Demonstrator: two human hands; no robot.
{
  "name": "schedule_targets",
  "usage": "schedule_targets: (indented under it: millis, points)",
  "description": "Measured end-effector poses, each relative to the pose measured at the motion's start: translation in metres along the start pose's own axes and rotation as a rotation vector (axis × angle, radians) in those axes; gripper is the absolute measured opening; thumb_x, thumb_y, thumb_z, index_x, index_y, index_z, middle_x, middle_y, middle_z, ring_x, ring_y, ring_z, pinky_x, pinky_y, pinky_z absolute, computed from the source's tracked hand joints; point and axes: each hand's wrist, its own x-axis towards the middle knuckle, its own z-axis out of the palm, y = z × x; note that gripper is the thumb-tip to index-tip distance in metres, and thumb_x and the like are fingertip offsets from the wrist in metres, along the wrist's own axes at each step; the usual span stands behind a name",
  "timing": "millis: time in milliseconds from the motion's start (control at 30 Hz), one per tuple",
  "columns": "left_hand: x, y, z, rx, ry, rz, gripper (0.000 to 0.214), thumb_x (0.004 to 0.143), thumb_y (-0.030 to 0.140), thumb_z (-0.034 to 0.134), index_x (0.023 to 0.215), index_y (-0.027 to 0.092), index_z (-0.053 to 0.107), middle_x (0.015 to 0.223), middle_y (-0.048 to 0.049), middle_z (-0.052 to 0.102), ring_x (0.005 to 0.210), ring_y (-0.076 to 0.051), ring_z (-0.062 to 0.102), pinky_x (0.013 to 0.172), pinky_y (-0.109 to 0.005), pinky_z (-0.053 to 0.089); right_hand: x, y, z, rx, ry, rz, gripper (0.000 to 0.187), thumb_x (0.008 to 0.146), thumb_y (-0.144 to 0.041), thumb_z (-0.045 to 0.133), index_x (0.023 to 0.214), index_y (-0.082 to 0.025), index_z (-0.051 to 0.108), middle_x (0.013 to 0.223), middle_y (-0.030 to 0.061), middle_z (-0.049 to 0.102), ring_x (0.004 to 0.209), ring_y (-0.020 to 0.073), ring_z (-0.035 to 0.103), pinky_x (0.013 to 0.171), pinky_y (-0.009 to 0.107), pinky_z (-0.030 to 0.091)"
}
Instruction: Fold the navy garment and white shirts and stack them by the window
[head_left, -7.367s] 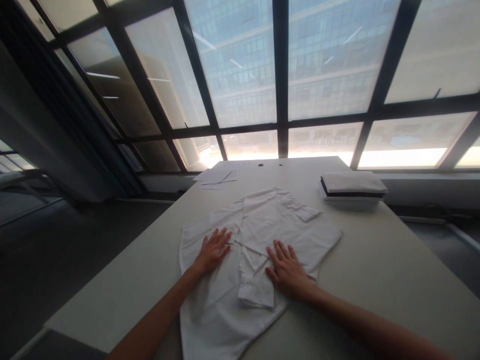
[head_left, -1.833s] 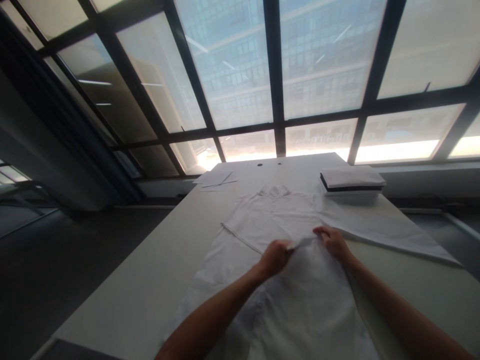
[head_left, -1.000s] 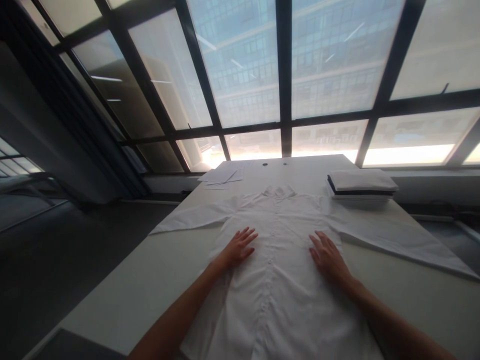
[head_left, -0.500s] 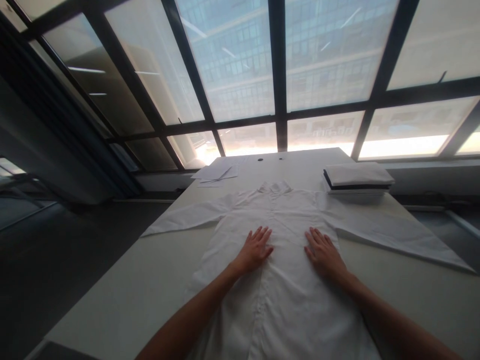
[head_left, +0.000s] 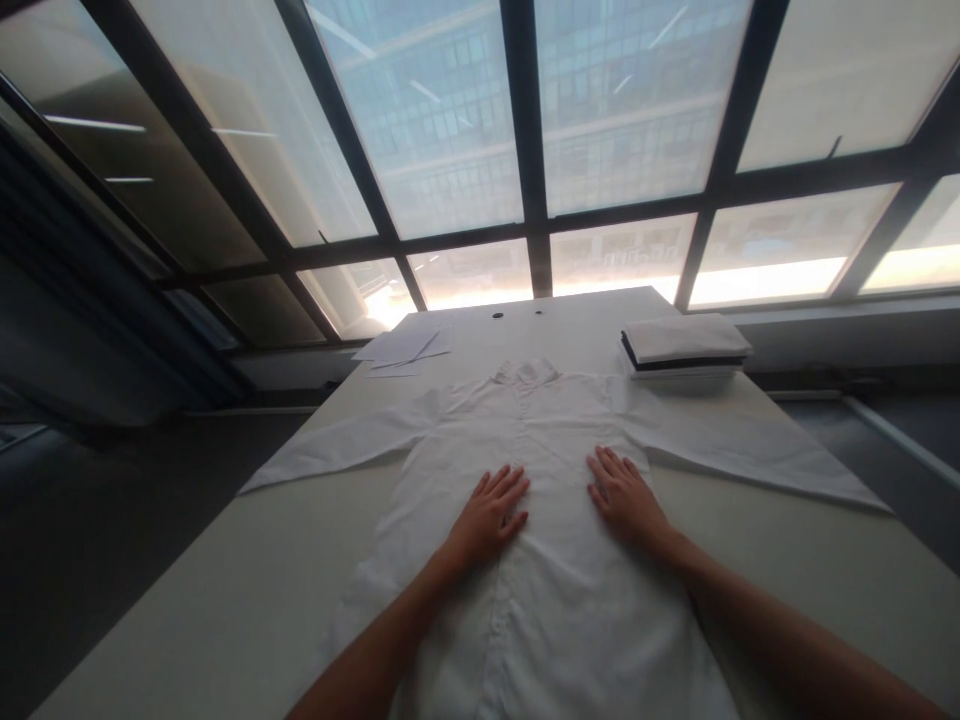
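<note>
A white button-up shirt (head_left: 551,440) lies spread flat on the long pale table (head_left: 247,570), collar away from me, both sleeves stretched out to the sides. My left hand (head_left: 487,515) rests flat on the shirt's front, left of the button line, fingers apart. My right hand (head_left: 622,495) lies flat on the right of the button line, fingers extended. Neither hand holds anything.
A stack of folded white and dark garments (head_left: 684,347) sits at the far right of the table. Loose white sheets (head_left: 401,348) lie at the far left. Large windows with dark frames (head_left: 525,200) rise behind the table; dark floor lies on both sides.
The folded shirt has been opened out, with both sleeves spread. Both hands went from pinching the fabric to lying flat on its front. In the last half second they barely shifted; the view tilted.
</note>
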Motion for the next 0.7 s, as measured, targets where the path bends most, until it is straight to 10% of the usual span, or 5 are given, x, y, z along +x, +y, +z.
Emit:
schedule_targets:
  millis: [467,700]
  points:
    - [0.006,0.012,0.006,0.100,0.041,-0.030,0.054,0.104,0.043,0.041,0.154,0.024,0.041,0.163,-0.0030,0.034,0.152,-0.023,0.026,0.125,-0.048,0.018,-0.012,-0.004,-0.015,-0.112,0.045,-0.007,0.050,0.102,-0.030,0.037,0.146,-0.010,0.051,0.158,0.0163,0.041,0.148,0.0247,0.034,0.122,0.039,0.022]
    - [0.006,0.036,0.007,0.187,0.132,-0.144,0.054,0.103,0.031,0.035,0.156,0.021,0.037,0.163,-0.0071,0.034,0.153,-0.027,0.025,0.123,-0.053,0.019,-0.019,-0.093,0.001,-0.112,0.011,0.142,0.055,0.099,-0.019,0.034,0.150,-0.001,0.043,0.159,0.0245,0.035,0.150,0.0360,0.028,0.118,0.053,0.024]
